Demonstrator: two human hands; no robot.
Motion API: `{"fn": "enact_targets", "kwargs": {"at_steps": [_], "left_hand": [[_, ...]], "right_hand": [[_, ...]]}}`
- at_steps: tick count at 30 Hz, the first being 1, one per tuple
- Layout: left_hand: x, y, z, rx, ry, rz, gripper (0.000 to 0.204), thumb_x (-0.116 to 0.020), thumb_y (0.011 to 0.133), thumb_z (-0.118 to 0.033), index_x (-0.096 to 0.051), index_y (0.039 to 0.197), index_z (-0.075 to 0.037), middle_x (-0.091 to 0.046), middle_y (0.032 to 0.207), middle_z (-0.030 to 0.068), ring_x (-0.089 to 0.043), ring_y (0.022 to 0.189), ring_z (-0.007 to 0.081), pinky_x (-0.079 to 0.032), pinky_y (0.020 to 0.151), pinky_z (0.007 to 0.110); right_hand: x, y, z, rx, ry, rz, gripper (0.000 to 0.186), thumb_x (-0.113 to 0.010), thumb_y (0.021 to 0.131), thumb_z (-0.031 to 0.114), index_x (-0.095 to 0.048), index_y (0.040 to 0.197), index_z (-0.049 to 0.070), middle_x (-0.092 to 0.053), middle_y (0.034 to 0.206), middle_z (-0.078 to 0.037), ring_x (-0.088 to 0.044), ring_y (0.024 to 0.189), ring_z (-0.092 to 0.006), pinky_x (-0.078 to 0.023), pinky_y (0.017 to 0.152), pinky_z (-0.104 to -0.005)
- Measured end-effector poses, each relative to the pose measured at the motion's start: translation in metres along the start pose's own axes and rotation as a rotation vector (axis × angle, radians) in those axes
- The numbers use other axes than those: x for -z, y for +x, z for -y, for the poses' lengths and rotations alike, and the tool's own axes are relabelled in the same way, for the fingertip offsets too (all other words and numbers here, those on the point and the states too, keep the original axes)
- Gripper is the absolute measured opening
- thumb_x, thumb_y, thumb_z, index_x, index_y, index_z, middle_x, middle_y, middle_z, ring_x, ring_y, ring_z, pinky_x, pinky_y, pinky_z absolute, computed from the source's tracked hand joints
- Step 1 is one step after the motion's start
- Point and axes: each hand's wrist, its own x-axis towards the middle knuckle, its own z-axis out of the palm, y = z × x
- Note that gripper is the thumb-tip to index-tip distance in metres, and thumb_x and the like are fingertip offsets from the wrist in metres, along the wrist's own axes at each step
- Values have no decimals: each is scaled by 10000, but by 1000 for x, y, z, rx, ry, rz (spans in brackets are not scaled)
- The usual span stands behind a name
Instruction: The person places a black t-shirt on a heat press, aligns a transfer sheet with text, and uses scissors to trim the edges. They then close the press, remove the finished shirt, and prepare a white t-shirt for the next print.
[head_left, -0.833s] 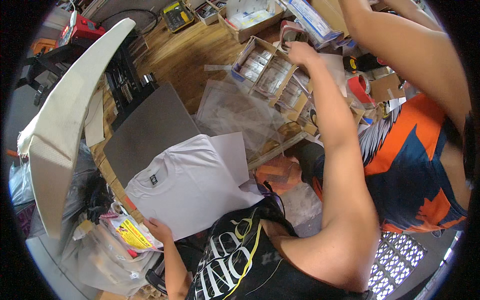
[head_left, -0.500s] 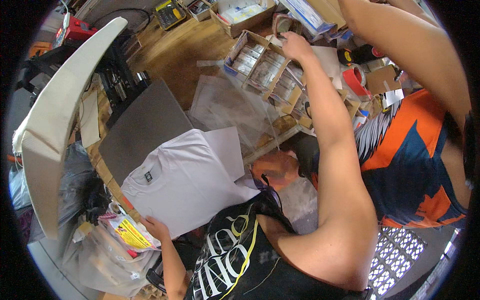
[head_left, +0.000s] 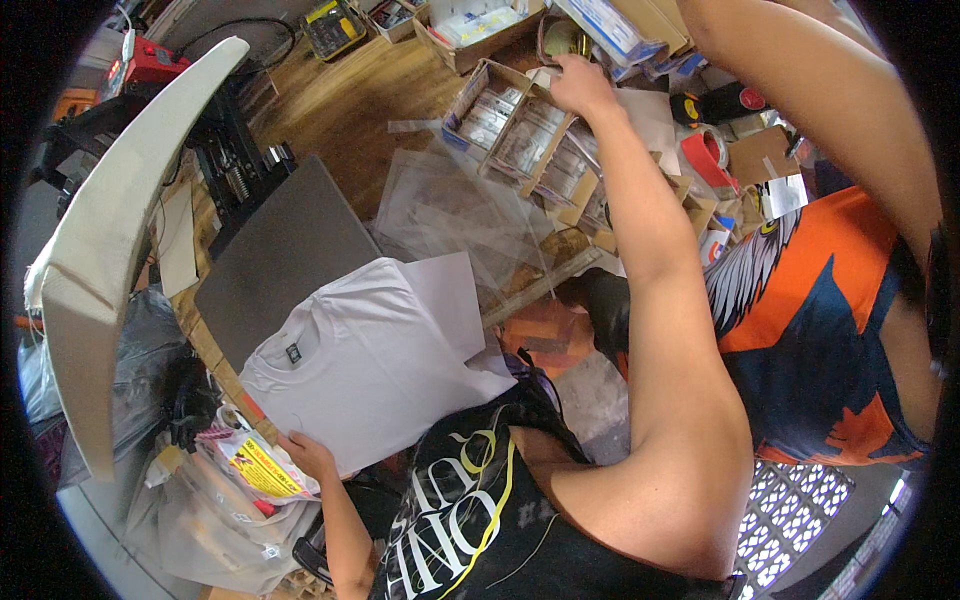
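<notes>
A folded white T-shirt point(head_left: 365, 365) lies at the near edge of the table, partly over a dark grey flat pad point(head_left: 285, 265). My left hand point(head_left: 310, 458) is closed on the shirt's lower left edge. Stretched far forward, my right hand point(head_left: 582, 88) has its fingers curled at the near rim of a round roll, apparently tape point(head_left: 563, 42), behind a divided cardboard box point(head_left: 480, 118). Small clear packets fill the box's compartments. A white sheet point(head_left: 455, 300) sticks out from under the shirt. My right forearm hides part of the box's right side.
Clear plastic sheets point(head_left: 440, 205) lie on the wooden table point(head_left: 335, 105). At left stands a black-framed machine point(head_left: 235, 185) behind a pale curved panel point(head_left: 110, 250). A co-worker in an orange and navy shirt point(head_left: 820, 330) is close at right, near a red tape roll point(head_left: 708, 160).
My right hand has shifted slightly up and left at the round roll, where a gold-coloured inside now shows. The left hand and the shirt have hardly moved.
</notes>
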Motion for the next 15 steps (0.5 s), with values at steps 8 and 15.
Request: {"fn": "enact_targets", "kwargs": {"at_steps": [8,15], "left_hand": [[5,-5,-14,48,-59,6,506,-373,1055,-259,-388,1421,90,-462,1424,348,-462,1306,482,-372,1095,465],[3,-2,-12,104,-33,20,496,-368,1058,-260,-398,1417,80,-476,1416,338,-476,1294,477,-384,1083,466]], "right_hand": [[-20,-7,-16,50,27,-96,427,-557,884,252,-678,1249,66,-541,1366,-244,-551,1239,-402,-433,1074,-455],[-21,-18,-17,-23,107,-60,408,-567,923,329,-706,1196,59,-563,1323,-252,-549,1237,-393,-433,1069,-445]]}}
